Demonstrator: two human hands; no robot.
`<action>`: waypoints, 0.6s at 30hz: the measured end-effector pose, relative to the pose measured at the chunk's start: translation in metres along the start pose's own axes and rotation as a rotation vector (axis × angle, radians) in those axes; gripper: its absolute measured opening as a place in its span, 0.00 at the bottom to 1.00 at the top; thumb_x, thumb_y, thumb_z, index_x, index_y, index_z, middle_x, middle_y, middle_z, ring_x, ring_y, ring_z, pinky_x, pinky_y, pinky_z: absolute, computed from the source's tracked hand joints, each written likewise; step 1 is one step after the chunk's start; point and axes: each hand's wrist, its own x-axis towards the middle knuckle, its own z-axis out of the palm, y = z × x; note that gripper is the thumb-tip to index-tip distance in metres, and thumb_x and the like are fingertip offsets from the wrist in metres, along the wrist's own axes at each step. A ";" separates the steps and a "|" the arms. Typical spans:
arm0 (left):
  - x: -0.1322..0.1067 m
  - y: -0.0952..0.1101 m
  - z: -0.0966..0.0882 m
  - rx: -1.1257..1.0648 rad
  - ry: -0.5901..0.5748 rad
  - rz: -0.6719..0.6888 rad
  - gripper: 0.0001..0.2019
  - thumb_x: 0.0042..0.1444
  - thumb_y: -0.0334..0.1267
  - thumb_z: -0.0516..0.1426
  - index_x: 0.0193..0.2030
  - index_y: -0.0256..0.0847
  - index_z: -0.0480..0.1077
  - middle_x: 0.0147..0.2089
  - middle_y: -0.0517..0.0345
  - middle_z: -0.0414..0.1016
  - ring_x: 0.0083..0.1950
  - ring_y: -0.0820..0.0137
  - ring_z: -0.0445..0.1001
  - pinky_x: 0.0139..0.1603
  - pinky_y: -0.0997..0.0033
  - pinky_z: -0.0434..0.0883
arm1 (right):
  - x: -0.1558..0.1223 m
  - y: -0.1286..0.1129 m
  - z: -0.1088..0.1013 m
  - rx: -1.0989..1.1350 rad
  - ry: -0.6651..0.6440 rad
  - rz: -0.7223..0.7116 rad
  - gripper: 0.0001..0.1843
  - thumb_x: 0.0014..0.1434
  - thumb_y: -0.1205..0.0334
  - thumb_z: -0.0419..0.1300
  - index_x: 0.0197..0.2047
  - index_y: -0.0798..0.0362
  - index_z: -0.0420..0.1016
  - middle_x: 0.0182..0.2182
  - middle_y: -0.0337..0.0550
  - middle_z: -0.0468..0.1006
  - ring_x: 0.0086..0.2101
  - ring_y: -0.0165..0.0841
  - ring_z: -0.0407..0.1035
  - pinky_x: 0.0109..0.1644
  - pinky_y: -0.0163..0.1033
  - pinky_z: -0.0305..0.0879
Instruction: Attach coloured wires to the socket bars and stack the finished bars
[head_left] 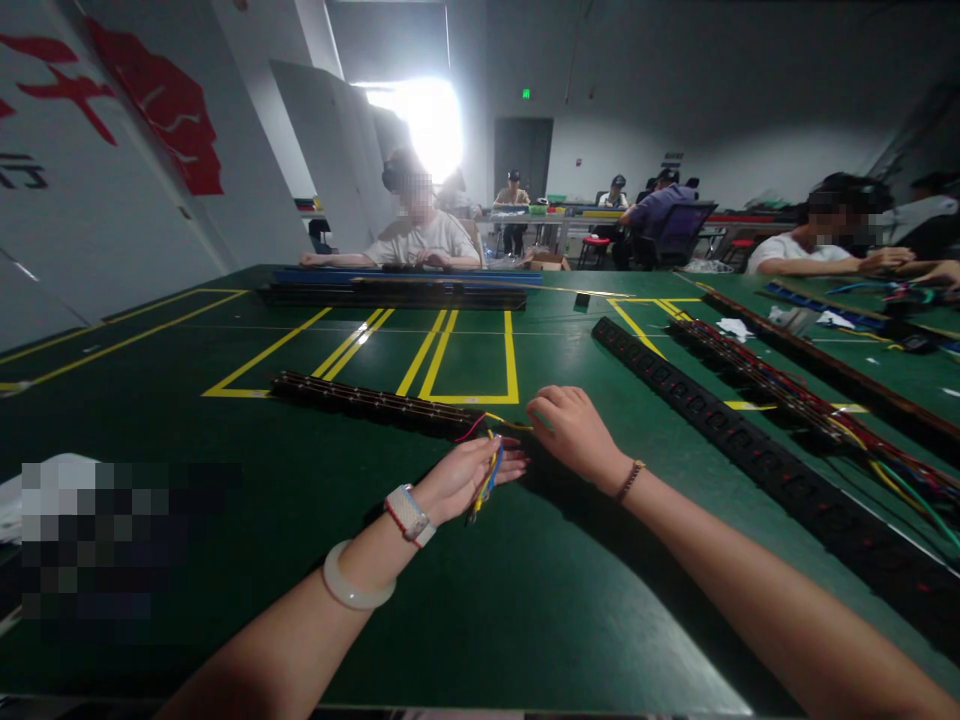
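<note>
A long dark strip point(375, 402) with thin metal rails along it lies on the green table, and wires come out of its right end. My left hand point(459, 478) is palm up at that end, thumb over a small bundle of yellow and blue wires point(491, 475) that hangs across the fingers. Its other fingers point right. My right hand point(576, 432) is just right of it, fingers curled in a pinch. A yellow wire point(511, 424) runs from the strip to these fingertips. A short red wire point(471, 428) curves out beside it.
On my right lies a long black socket strip point(720, 430), with a wired rail assembly point(780, 390) beyond it. Dark and blue rails point(397, 293) lie across the far side, where a person point(427, 240) sits. Another person point(817, 240) works at the right. Yellow tape point(513, 360) marks the tabletop.
</note>
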 end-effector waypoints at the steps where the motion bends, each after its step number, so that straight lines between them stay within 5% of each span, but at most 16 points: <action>1: 0.001 -0.001 -0.001 -0.007 -0.014 0.012 0.07 0.60 0.27 0.52 0.39 0.28 0.71 0.38 0.42 0.76 0.40 0.66 0.77 0.49 0.63 0.71 | 0.000 -0.005 0.000 0.059 0.015 -0.084 0.09 0.63 0.65 0.51 0.40 0.54 0.73 0.38 0.48 0.73 0.38 0.35 0.63 0.45 0.40 0.54; 7: 0.007 -0.005 -0.007 -0.026 -0.053 0.061 0.06 0.57 0.26 0.54 0.37 0.30 0.73 0.35 0.50 0.76 0.36 0.71 0.75 0.43 0.70 0.72 | -0.007 -0.017 0.010 0.224 -0.050 -0.530 0.12 0.64 0.62 0.51 0.48 0.52 0.71 0.44 0.46 0.73 0.41 0.34 0.64 0.49 0.41 0.57; 18: 0.007 -0.005 -0.007 -0.025 -0.011 0.051 0.05 0.59 0.27 0.54 0.36 0.31 0.72 0.32 0.54 0.74 0.30 0.77 0.71 0.33 0.79 0.68 | -0.009 -0.020 0.019 0.286 -0.068 -0.476 0.12 0.65 0.61 0.50 0.40 0.55 0.72 0.36 0.46 0.74 0.37 0.32 0.66 0.46 0.39 0.60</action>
